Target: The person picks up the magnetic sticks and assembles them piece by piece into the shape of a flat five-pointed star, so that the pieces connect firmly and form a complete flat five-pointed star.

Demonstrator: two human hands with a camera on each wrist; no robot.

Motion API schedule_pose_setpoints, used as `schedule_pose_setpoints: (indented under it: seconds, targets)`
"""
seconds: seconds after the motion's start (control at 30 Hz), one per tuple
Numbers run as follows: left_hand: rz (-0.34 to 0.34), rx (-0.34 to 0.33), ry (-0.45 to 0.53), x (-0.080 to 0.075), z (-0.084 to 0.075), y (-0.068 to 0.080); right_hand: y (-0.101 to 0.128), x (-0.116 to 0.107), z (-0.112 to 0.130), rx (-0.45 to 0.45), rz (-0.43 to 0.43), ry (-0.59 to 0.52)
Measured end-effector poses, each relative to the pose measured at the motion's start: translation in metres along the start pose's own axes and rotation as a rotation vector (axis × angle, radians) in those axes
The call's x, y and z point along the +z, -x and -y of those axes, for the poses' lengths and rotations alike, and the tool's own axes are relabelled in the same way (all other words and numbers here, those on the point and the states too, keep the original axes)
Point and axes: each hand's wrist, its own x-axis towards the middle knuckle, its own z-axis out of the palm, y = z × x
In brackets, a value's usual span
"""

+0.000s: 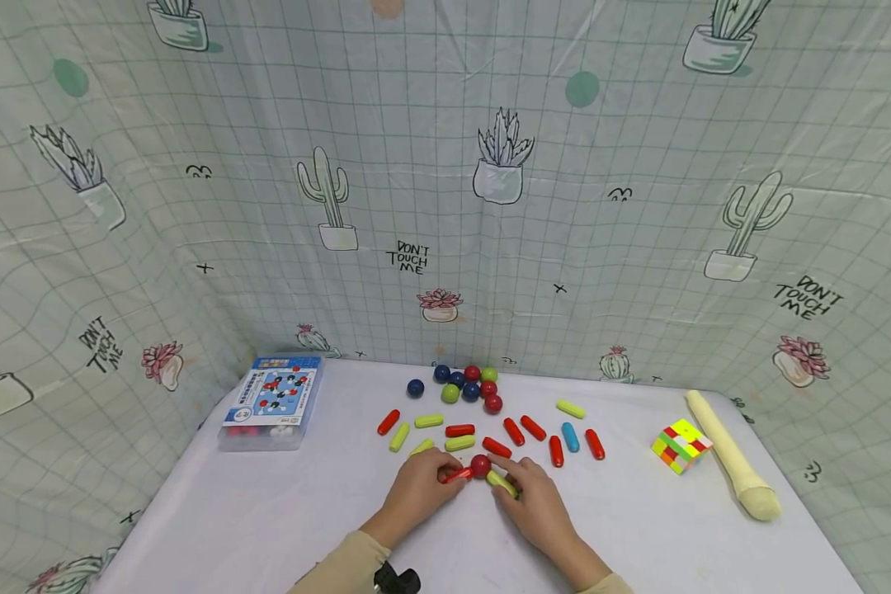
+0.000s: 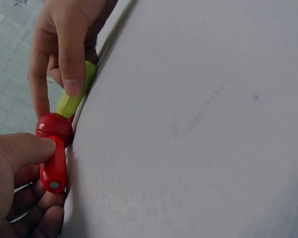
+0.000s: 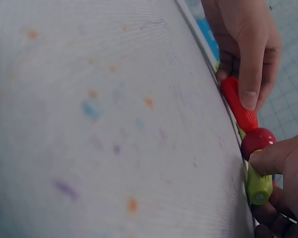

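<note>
My left hand pinches a red magnetic rod between thumb and fingers; a small metal disc shows in its near end. The rod's other end meets a dark red ball. On the ball's right side sits a yellow-green magnetic rod, which my right hand pinches between thumb and fingers. In the left wrist view, my right index fingertip reaches down to the top of the ball. Both hands are low over the white table, with the ball between them.
Loose red rods, yellow-green rods and a blue rod lie beyond my hands. Behind them cluster blue, red and green balls. A plastic box stands left; a puzzle cube and a pale yellow club-shaped object lie right.
</note>
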Motion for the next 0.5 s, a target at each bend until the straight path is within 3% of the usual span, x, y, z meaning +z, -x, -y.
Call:
schedule_pose_setpoints:
  seconds: [0.5]
  targets:
    - [-0.004, -0.010, 0.006, 0.0069, -0.0081, -0.0045, -0.0013, 0.0027, 0.0004, -0.006, -0.007, -0.015]
